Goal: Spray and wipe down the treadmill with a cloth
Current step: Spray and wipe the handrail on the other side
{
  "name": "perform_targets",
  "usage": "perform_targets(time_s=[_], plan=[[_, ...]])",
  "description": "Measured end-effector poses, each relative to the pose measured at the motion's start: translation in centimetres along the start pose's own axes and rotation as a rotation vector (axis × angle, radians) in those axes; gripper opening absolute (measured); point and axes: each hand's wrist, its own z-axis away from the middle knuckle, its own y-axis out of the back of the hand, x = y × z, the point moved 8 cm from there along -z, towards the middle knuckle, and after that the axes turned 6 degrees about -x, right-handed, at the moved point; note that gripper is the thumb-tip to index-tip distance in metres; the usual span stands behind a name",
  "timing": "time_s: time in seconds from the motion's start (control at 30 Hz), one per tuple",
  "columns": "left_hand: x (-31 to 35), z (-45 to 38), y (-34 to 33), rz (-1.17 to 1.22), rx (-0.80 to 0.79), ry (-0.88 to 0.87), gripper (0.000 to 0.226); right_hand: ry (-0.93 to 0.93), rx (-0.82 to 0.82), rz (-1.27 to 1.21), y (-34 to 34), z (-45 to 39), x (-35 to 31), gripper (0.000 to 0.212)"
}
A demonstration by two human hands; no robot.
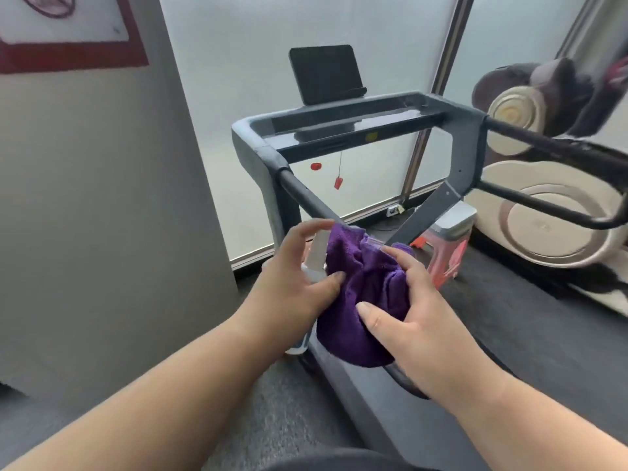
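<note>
A grey treadmill point(258, 144) stands ahead with a dark console bar, a black screen point(326, 73) on top and a red safety clip point(337, 182) dangling below. In front of its left handrail point(306, 198), my left hand point(299, 270) grips a clear spray bottle point(316, 253), with the index finger raised over its top. The bottle's nozzle points at a bunched purple cloth point(360, 300). My right hand point(418, 317) holds that cloth from the right, thumb across its front.
A grey wall panel point(102, 198) rises close on the left. Frosted glass panels point(238, 62) stand behind the treadmill. A mirrored wall point(560, 113) on the right reflects round shapes. The dark treadmill belt point(509, 317) runs along the right, with grey carpet point(272, 419) below.
</note>
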Motion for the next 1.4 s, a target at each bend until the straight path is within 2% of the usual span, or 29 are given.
perform_targets(time_s=[0.13, 0.23, 0.33, 0.4, 0.5, 0.57, 0.63, 0.73, 0.83, 0.97, 1.07, 1.23, 1.3, 1.4], plan=[[0.6, -7.7, 0.2, -0.150, -0.170, -0.052, 0.058, -0.110, 0.140, 0.249, 1.0, -4.0, -0.4, 0.086], [0.3, -11.4, -1.2, -0.315, -0.295, -0.076, 0.059, -0.257, 0.194, 0.620, 2.5, -5.8, 0.0, 0.077], [-0.9, -12.7, -2.7, -0.502, -0.403, -0.083, 0.062, -0.481, 0.099, 0.960, 3.0, -6.0, 1.1, 0.061], [-1.5, -13.2, -3.1, -0.537, -0.425, -0.090, 0.062, -0.542, 0.107, 1.060, 3.6, -6.0, 1.4, 0.065], [-1.6, -14.4, -3.6, -0.540, -0.401, -0.115, 0.064, -0.362, 0.286, 0.908, 3.2, -6.7, -0.4, 0.086], [-1.6, -15.3, -4.2, -0.544, -0.384, -0.120, 0.066, -0.199, 0.358, 0.872, 1.9, -7.5, -1.8, 0.086], [-1.9, -16.3, -4.6, -0.516, -0.378, -0.086, 0.065, -0.131, 0.347, 0.895, 0.5, -8.5, -1.9, 0.083], [-2.8, -17.3, -4.3, -0.404, -0.376, 0.007, 0.054, -0.190, 0.214, 0.925, -0.6, -10.2, 0.1, 0.091], [-3.3, -16.9, -2.3, -0.347, -0.291, 0.056, 0.050, -0.244, 0.066, 0.980, -1.0, -11.2, 2.3, 0.093], [-4.7, -13.3, 2.2, -0.292, -0.046, 0.054, 0.058, -0.227, -0.019, 1.081, -0.9, -12.3, 3.2, 0.073], [-6.3, -9.1, 3.9, -0.245, 0.051, 0.085, 0.058, -0.195, -0.053, 1.106, -1.0, -12.6, 3.4, 0.064], [-7.6, -4.3, 4.0, -0.259, 0.150, 0.111, 0.059, -0.180, -0.082, 1.217, -1.5, -12.8, 3.3, 0.101], [-7.9, -2.9, 3.6, -0.250, 0.179, 0.131, 0.059, -0.142, -0.109, 1.233, -1.9, -13.0, 3.6, 0.100], [-7.9, -0.8, 3.2, -0.255, 0.230, 0.125, 0.062, -0.053, -0.124, 1.225, -2.1, -13.6, 3.7, 0.080]])
